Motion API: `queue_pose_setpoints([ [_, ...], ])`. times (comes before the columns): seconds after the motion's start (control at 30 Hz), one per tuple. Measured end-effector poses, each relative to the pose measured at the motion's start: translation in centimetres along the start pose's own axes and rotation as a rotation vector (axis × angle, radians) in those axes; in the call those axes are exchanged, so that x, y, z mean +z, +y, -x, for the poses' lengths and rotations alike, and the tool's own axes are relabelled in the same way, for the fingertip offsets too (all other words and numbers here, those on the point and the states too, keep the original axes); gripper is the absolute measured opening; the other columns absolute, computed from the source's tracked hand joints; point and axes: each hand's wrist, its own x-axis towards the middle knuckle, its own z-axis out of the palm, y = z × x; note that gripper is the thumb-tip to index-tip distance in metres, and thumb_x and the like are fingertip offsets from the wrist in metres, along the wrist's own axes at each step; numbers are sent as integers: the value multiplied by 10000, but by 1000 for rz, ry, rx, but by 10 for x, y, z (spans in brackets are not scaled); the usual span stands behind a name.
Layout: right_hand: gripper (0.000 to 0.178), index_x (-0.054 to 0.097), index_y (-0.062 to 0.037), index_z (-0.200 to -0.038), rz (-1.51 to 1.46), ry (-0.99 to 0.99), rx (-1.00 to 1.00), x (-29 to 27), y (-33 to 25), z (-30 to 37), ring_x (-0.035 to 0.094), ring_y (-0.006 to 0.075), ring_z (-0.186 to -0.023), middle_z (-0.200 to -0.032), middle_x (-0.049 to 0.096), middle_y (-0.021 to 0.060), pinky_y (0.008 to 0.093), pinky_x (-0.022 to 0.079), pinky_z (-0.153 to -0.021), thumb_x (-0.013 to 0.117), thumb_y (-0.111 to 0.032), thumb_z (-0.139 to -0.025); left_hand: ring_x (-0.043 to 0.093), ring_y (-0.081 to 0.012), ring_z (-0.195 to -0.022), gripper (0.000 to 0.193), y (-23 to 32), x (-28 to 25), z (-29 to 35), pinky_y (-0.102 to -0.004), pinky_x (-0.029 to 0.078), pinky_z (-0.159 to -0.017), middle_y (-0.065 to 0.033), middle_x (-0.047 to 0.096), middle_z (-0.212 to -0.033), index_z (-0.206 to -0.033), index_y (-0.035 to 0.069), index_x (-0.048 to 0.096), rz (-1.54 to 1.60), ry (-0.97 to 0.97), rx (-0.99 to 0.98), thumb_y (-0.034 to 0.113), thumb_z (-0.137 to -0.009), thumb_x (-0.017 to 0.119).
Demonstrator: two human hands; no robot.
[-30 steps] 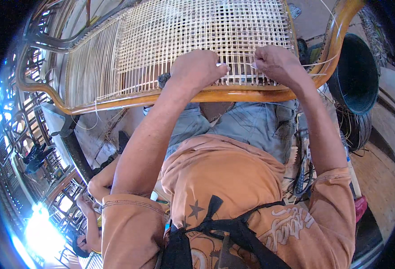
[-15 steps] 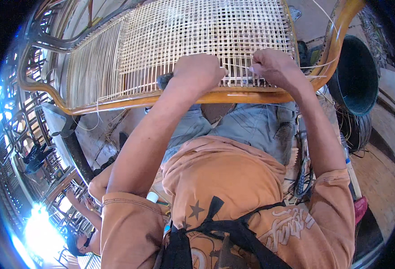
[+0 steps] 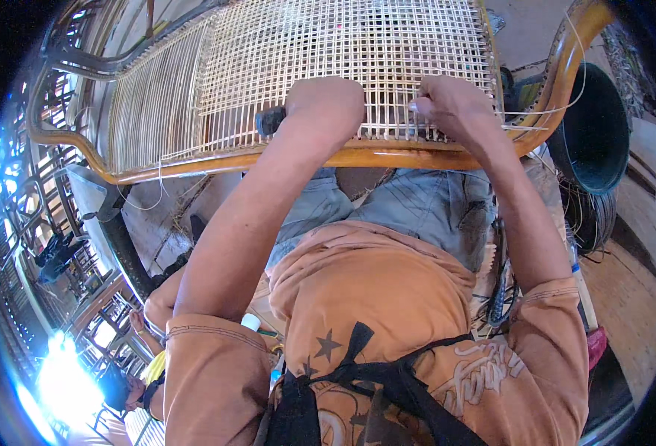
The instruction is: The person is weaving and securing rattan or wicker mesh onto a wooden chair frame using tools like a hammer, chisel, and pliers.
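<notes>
A wooden frame lies across my lap, its panel filled with pale woven cane. My left hand is closed over the near part of the weave, and a black tool end sticks out on its left side; the rest of the tool is hidden in the fist. To the right, my right hand is closed at the weave's near right corner, thumb and fingers pinched together at a cane strand whose pale ends reach out past the hand. Upright strands show between the two hands.
A dark green bucket stands right of the frame, with a coil of dark strands below it. A loose cane loop hangs over the frame's right arm. Another person sits at lower left, near stacked furniture frames.
Both hands have moved slightly away from me over the weave. The loose strand at the right now bows out over the bucket. The person at lower left has shifted.
</notes>
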Motion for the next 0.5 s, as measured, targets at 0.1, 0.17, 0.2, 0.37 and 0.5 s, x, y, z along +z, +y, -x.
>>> queue_pose_setpoints([
  [0.1, 240, 614, -33, -867, -19, -108, 0, -6, 3, -4, 613, 330, -757, -759, 625, 166, 422, 459, -669, 553, -263, -831, 657, -340, -801, 250, 3, -4, 3, -424, 526, -714, -185, 666, -857, -899, 29, 675, -44, -43, 41, 177, -816, 490],
  [0.17, 235, 610, -29, -862, -35, -83, -24, -6, 8, 0, 612, 320, -740, -746, 620, 163, 415, 458, -662, 552, -254, -830, 654, -341, -801, 272, -1, 5, 1, -433, 520, -713, -185, 665, -850, -897, 31, 674, -2, -31, 71, 227, -831, 497],
  [0.2, 230, 607, -25, -857, -51, -59, -43, -5, 11, 1, 611, 310, -723, -732, 616, 159, 408, 458, -656, 550, -246, -828, 651, -342, -801, 301, -2, 7, 1, -441, 515, -713, -186, 663, -842, -896, 34, 673, 39, -21, 107, 278, -846, 504],
  [0.37, 256, 613, -2, -828, -96, -103, -52, -12, 9, -4, 600, 392, -790, -795, 600, 230, 464, 462, -686, 567, -250, -787, 654, -332, -798, 400, -14, 17, 2, -441, 520, -701, -190, 665, -851, -863, 18, 686, 217, 32, 25, 392, -802, 557],
  [0.5, 243, 612, -5, -859, -60, -147, -41, -9, 13, -8, 607, 383, -790, -805, 614, 222, 464, 470, -696, 554, -231, -793, 653, -336, -794, 456, -16, 23, 2, -450, 517, -705, -197, 662, -820, -845, 14, 684, 249, 73, -9, 450, -787, 565],
])
